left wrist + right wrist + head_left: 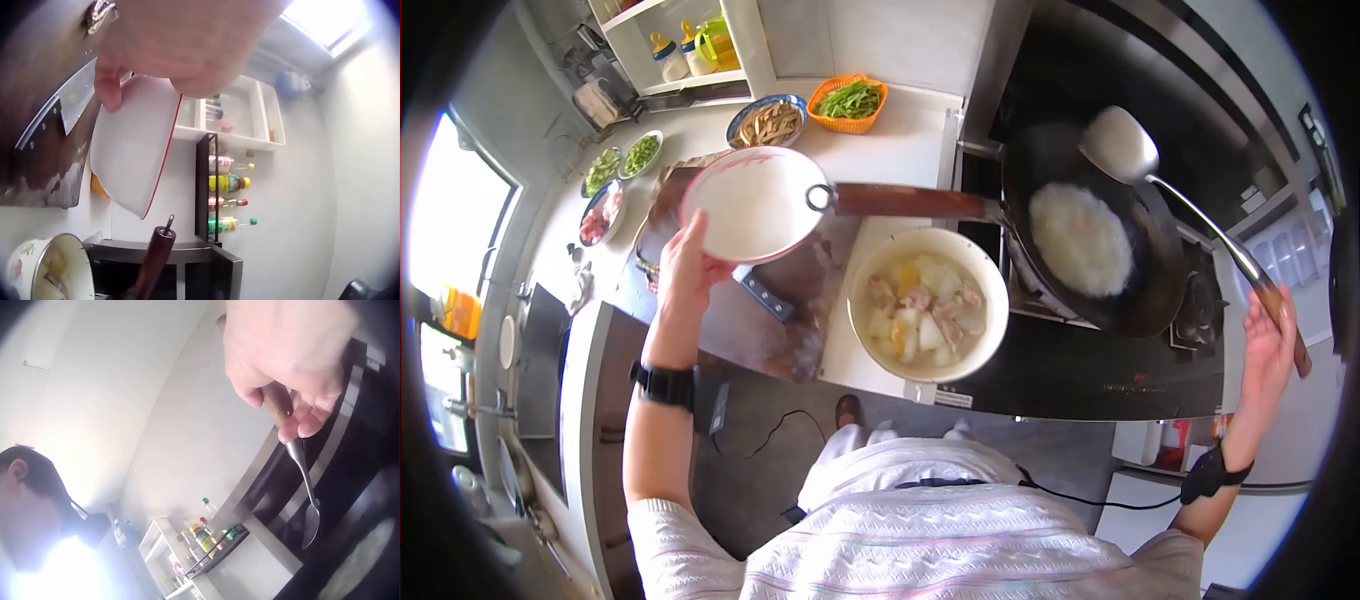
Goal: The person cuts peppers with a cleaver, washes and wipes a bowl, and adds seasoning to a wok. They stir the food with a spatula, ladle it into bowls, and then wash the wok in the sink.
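My left hand (687, 265) grips a white bowl (758, 205) with a red rim by its near left edge, over the cutting board. In the left wrist view the bowl (132, 140) is tilted on its side. My right hand (1266, 335) holds the wooden handle of a metal wok spatula (1122, 145). Its broad head is over the far side of the black wok (1155, 285). A round, whitish mass of food (1082, 240) lies in the wok bottom. Thumb and fingers wrap the spatula handle (277, 403) in the right wrist view.
A cream pot (855, 310) of meat and pale chunks in broth stands beneath the wok's wooden handle (910, 201). A cleaver (766, 293) lies on the cutting board (800, 345). Behind are an orange basket of greens (847, 102) and a plate of sliced food (767, 122).
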Motion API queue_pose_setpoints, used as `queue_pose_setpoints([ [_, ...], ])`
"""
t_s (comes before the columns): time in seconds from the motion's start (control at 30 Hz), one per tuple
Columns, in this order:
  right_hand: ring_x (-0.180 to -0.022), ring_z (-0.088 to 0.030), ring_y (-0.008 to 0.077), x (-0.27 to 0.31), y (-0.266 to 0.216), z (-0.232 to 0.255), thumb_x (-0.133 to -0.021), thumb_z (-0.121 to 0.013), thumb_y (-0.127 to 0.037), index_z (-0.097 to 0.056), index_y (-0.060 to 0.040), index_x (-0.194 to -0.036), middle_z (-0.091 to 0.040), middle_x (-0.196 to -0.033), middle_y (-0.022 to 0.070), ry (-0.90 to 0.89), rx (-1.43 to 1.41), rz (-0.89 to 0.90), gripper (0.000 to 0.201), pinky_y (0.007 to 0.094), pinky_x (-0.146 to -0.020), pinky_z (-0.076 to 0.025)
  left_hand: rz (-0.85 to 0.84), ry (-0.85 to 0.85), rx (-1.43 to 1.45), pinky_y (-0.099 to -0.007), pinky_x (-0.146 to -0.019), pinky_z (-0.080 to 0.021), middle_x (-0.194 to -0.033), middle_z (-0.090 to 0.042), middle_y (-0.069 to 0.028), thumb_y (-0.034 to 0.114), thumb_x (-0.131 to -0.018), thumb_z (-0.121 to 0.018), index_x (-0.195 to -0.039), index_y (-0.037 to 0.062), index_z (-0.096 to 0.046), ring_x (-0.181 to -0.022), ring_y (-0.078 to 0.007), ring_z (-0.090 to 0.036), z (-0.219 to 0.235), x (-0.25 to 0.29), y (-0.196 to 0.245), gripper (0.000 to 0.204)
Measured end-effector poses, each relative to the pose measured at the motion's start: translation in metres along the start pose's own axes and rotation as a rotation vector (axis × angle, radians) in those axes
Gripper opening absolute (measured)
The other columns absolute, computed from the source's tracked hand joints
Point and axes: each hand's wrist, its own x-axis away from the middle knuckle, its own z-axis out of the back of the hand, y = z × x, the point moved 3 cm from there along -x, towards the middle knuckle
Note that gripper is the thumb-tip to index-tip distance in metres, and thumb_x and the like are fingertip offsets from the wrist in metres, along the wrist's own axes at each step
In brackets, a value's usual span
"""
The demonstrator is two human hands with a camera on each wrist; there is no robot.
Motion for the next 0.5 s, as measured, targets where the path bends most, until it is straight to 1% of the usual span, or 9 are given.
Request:
queue_pose_setpoints([
  [0.07,-0.089,-0.058,0.0186,-0.006,-0.007,-0.06,-0.092,-0.045,-0.02,-0.038,0.0019,-0.126,-0.057,-0.107,0.0199,-0.239,-0.032,-0.042,0.042,0.029,-0.077,-0.045,0.034,-0.137,-0.049,-0.0239,-0.043,-0.047,-0.07,-0.061,-0.0081,0.038,-0.088,-0.053,-0.099,0.0016,-0.056,-0.051,-0.0155,-0.058,-0.017,-0.048,0.0,0.038],
  [0.13,-0.089,-0.059,0.0197,-0.005,-0.012,-0.134,-0.092,-0.045,-0.02,-0.04,0.003,-0.124,-0.058,-0.104,0.0197,-0.384,0.008,-0.027,0.04,0.029,-0.076,-0.046,0.016,-0.193,-0.088,-0.0246,-0.042,-0.047,-0.067,-0.059,-0.0068,0.037,-0.087,-0.053,-0.097,0.0013,-0.055,-0.05,-0.0152,-0.057,-0.045,-0.083,0.0,0.037],
  [0.2,-0.085,-0.062,0.0204,-0.002,-0.01,-0.196,-0.091,-0.047,-0.018,-0.044,0.0032,-0.12,-0.061,-0.099,0.0185,-0.461,0.099,0.051,0.037,0.0286,-0.074,-0.048,0.052,-0.361,-0.08,-0.025,-0.041,-0.047,-0.067,-0.059,-0.007,0.036,-0.087,-0.053,-0.096,0.0013,-0.056,-0.05,-0.0154,-0.057,-0.071,-0.118,-0.01,0.036],
  [0.27,-0.08,-0.063,0.0191,0.011,-0.003,-0.258,-0.088,-0.052,-0.014,-0.051,0.0023,-0.113,-0.063,-0.094,0.0155,-0.527,0.148,0.043,0.03,0.0267,-0.069,-0.049,0.037,-0.432,-0.071,-0.0257,-0.04,-0.046,-0.066,-0.058,-0.0075,0.036,-0.087,-0.053,-0.094,0.0006,-0.056,-0.048,-0.0154,-0.056,-0.098,-0.14,-0.02,0.036],
  [0.33,-0.079,-0.064,0.0165,0.014,0.01,-0.296,-0.085,-0.058,-0.012,-0.057,-0.0002,-0.106,-0.064,-0.092,0.0121,-0.587,0.215,0.069,0.024,0.0251,-0.065,-0.05,0.043,-0.417,-0.103,-0.0267,-0.038,-0.046,-0.066,-0.058,-0.0079,0.035,-0.086,-0.054,-0.091,-0.001,-0.057,-0.048,-0.0155,-0.055,-0.121,-0.163,-0.038,0.037],
  [0.4,-0.079,-0.063,0.0134,0.02,0.025,-0.331,-0.084,-0.059,-0.012,-0.06,-0.0019,-0.1,-0.065,-0.089,0.0079,-0.678,0.325,0.113,0.019,0.0228,-0.063,-0.049,0.084,-0.397,-0.179,-0.0271,-0.038,-0.046,-0.067,-0.058,-0.0083,0.034,-0.086,-0.054,-0.09,-0.002,-0.057,-0.048,-0.0167,-0.055,-0.14,-0.171,-0.048,0.037],
  [0.43,-0.078,-0.063,0.0124,0.022,0.034,-0.345,-0.083,-0.06,-0.013,-0.061,-0.0036,-0.099,-0.065,-0.088,0.0075,-0.759,0.364,0.146,0.019,0.0233,-0.064,-0.049,0.11,-0.427,-0.14,-0.0292,-0.037,-0.045,-0.064,-0.057,-0.0096,0.036,-0.085,-0.057,-0.086,-0.002,-0.056,-0.046,-0.0203,-0.055,-0.149,-0.176,-0.055,0.038],
  [0.47,-0.078,-0.063,0.0114,0.026,0.043,-0.358,-0.082,-0.061,-0.015,-0.062,-0.0054,-0.098,-0.065,-0.087,0.0072,-0.839,0.405,0.175,0.019,0.0238,-0.064,-0.049,0.114,-0.449,-0.139,-0.0292,-0.037,-0.045,-0.064,-0.057,-0.0096,0.036,-0.085,-0.057,-0.086,-0.002,-0.056,-0.046,-0.0203,-0.055,-0.156,-0.181,-0.062,0.038],
  [0.5,-0.075,-0.062,0.0136,0.031,0.049,-0.369,-0.079,-0.062,-0.014,-0.062,-0.0065,-0.095,-0.065,-0.085,0.0074,-0.897,0.481,0.218,0.018,0.0256,-0.064,-0.049,0.098,-0.435,-0.165,-0.0297,-0.038,-0.045,-0.064,-0.057,-0.0098,0.035,-0.084,-0.057,-0.087,-0.0017,-0.056,-0.046,-0.0203,-0.055,-0.161,-0.186,-0.069,0.037],
])
